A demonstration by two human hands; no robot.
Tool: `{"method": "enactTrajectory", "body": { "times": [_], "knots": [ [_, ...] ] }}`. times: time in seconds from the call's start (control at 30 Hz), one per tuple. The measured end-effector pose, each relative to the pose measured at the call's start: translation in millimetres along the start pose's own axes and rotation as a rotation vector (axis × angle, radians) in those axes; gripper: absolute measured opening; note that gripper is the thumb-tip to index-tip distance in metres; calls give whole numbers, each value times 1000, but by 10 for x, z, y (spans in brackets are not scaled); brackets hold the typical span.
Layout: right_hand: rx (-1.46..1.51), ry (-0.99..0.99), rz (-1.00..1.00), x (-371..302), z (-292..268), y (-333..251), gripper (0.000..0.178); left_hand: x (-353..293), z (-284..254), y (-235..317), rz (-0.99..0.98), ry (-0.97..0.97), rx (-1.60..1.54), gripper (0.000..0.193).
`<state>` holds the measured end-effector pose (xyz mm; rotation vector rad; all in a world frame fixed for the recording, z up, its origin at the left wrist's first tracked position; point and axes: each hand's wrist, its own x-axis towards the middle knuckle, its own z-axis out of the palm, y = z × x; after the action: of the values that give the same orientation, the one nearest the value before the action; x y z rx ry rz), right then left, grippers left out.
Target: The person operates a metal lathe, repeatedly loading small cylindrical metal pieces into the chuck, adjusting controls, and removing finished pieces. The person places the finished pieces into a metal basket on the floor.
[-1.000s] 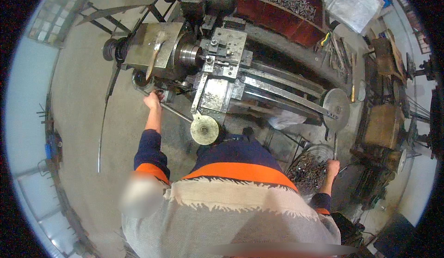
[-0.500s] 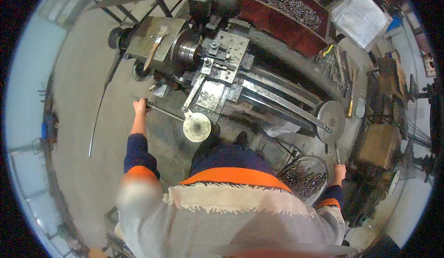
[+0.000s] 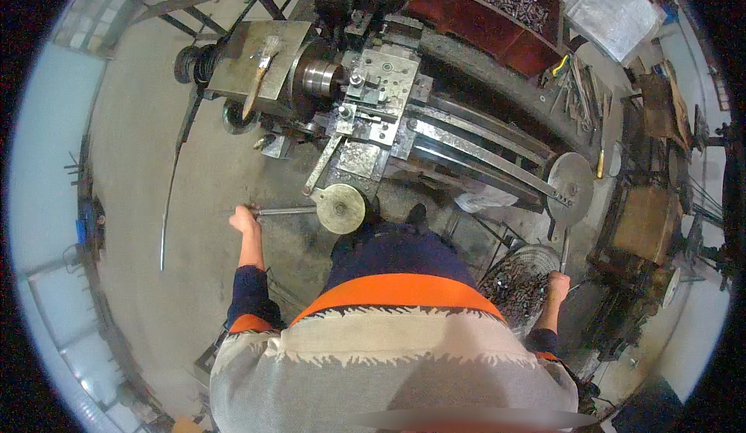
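My left hand (image 3: 245,219) is closed round the outer end of a steel lever (image 3: 287,212), which runs right to a round pale hub disc (image 3: 340,208) at the front of a lathe. Far to the right, my right hand (image 3: 558,278) grips a second lever (image 3: 566,248) below a large round disc (image 3: 570,189). A long linkage bar (image 3: 486,157) joins that disc to the lathe's carriage (image 3: 391,72). The bright cylindrical spindle nose (image 3: 321,79) faces the carriage from the left.
A brush (image 3: 259,83) lies on the headstock cover (image 3: 229,64). Behind the bed stands a dark red bin (image 3: 497,25) of small metal parts. Hand tools (image 3: 579,95) lie at the far right. A basket of parts (image 3: 517,281) stands beside my right forearm. A thin rod (image 3: 165,223) slants down on the left.
My left hand has swung the lever downward, from slanting to nearly level. My right hand has shifted slightly left with its lever. The whole view has tilted a little.
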<state>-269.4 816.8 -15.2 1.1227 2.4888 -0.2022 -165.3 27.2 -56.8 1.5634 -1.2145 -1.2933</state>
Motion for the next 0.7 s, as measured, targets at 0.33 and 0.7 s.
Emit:
{"method": "enactTrajectory", "body": {
  "times": [0.33, 0.7],
  "knots": [
    [-150, -40, -170, 175, -180, 102, 29, 334, -106, 70, 161, -194, 345, 14],
    [-419, 67, -38, 1248, -1024, -7, 35, -281, -169, 274, -150, -81, 173, 18]
  ]
}}
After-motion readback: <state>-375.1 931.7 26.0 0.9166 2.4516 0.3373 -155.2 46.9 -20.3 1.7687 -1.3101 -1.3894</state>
